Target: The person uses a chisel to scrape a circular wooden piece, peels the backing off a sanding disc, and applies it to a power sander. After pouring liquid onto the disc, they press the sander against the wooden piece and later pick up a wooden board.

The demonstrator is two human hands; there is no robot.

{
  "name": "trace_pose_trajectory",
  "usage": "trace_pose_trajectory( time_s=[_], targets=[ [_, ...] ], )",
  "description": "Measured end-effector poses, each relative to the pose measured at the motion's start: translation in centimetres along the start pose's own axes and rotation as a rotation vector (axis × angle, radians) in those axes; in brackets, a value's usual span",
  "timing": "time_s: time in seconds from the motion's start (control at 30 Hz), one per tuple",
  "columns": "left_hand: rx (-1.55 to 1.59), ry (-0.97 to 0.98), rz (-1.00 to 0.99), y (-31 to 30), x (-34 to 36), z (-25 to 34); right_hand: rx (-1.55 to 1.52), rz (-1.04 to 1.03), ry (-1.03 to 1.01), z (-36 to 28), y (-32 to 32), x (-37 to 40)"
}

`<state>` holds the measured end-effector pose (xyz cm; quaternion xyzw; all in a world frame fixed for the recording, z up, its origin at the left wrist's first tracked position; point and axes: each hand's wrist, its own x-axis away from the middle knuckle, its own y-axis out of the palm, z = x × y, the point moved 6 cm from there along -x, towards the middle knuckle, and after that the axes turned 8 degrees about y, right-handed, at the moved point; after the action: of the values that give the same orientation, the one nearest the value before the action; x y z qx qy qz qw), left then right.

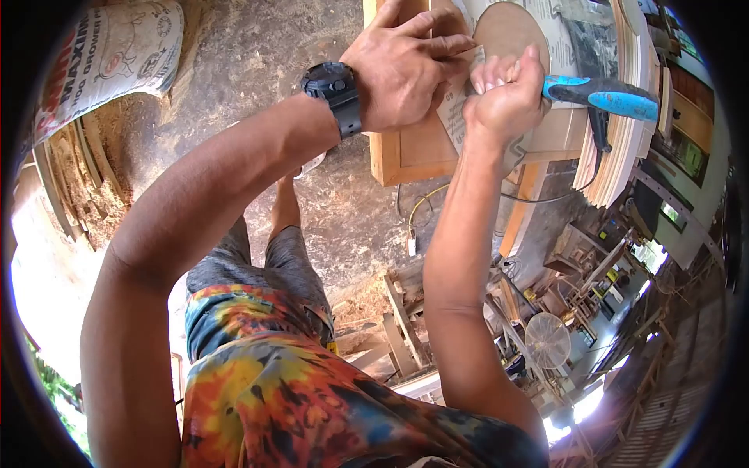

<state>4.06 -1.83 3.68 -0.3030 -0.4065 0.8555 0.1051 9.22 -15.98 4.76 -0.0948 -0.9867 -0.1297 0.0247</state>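
My right hand is closed round a tool with a blue and black handle. The handle sticks out to the right of my fist, and the tool's working end is hidden by the hand. My left hand, below a black wristwatch, lies with fingers stretched over the wooden frame on the workbench. Its fingertips come close to my right hand. Beyond the right fist is a brown rounded piece, lying over printed paper. What lies beneath the left fingers is hidden.
Stacked thin boards stand at the bench's right side. A cable runs below the bench. A printed feed sack lies at upper left, near wood shavings. A fan and scrap wood are at lower right.
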Motion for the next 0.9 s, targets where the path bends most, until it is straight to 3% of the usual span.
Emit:
trace_pose_trajectory(
  time_s=[0.17,0.23,0.57,0.9],
  targets=[
    [-0.059,-0.012,-0.029,0.0,0.0,-0.1,-0.006,-0.014,0.03,0.3,-0.5,0.8],
    [-0.039,-0.022,-0.136,0.0,-0.1,0.1,-0.003,0.034,0.034,0.1,-0.8,1.1],
    [-0.046,-0.033,-0.134,0.2,0.0,0.2,0.047,0.158,0.047,0.2,-1.2,0.9],
    [-0.014,-0.081,-0.201,-0.2,-0.2,0.2,0.066,0.092,-0.01,0.0,-0.6,2.1]
  ],
)
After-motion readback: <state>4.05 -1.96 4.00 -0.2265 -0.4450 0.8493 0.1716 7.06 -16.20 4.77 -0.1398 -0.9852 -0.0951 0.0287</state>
